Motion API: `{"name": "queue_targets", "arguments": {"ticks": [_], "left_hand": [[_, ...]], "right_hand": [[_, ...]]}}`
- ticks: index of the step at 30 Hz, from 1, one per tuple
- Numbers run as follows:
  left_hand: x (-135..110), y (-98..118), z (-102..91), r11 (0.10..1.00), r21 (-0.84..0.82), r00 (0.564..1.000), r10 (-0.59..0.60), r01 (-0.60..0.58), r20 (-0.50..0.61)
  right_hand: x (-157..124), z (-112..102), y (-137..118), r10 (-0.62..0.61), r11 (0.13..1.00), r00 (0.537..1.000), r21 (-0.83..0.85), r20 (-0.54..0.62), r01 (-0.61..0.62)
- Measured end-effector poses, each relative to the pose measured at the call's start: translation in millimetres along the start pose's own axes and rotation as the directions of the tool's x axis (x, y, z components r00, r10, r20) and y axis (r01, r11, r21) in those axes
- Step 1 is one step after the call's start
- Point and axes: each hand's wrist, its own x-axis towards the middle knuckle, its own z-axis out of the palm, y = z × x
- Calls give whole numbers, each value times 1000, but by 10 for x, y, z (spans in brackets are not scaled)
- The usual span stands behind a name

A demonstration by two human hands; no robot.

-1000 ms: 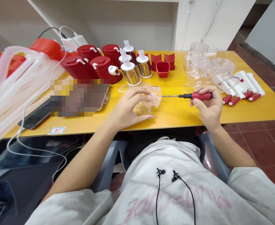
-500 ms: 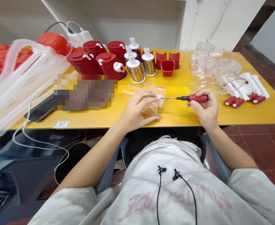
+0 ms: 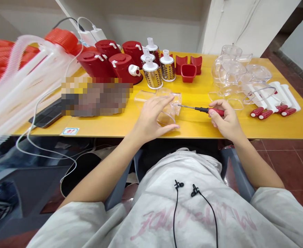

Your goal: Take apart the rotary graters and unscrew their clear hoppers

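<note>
A clear plastic housing [image 3: 176, 109] lies on its side on the yellow table, partly covered by my left hand [image 3: 153, 119]. The fingers of that hand curve over its top, and the thumb stretches along its near edge. My right hand [image 3: 226, 119] is closed around the red and black handle of a screwdriver [image 3: 202, 109]. The thin metal shaft points left, and its tip is at the open end of the housing. Whether the tip touches a screw is too small to make out.
Behind stand red grater bodies [image 3: 122, 62], metal grater drums [image 3: 153, 77] and red cups [image 3: 188, 73]. Clear plastic parts [image 3: 231, 67] and white handles with red ends [image 3: 287, 100] lie right. A phone [image 3: 46, 112], white cable [image 3: 35, 100] and plastic-wrapped parts [image 3: 45, 65] are left.
The screwdriver has tilted, its handle now lower than its tip, and my right hand has shifted its grip along the handle. My left hand's fingers have lifted slightly away from the tip.
</note>
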Motion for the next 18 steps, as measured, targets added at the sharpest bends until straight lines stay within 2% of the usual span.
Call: {"name": "queue_targets", "arguments": {"ticks": [8, 14, 16, 18], "left_hand": [[29, 46, 66, 997, -35, 992, 70, -74, -107], [28, 49, 66, 998, -38, 993, 53, -57, -104], [31, 55, 59, 998, -35, 994, 45, -49, -100], [34, 58, 53, 999, -35, 997, 11, -14, -72]], "right_hand": [[-9, 63, -11, -9, 1000, 999, 17, -45, 10], [4, 54, 35, -168, 986, 983, -3, -76, 169], [-3, 39, 41, -163, 987, 985, -15, -54, 163], [-15, 19, 44, -106, 994, 994, -32, -12, 106]]}}
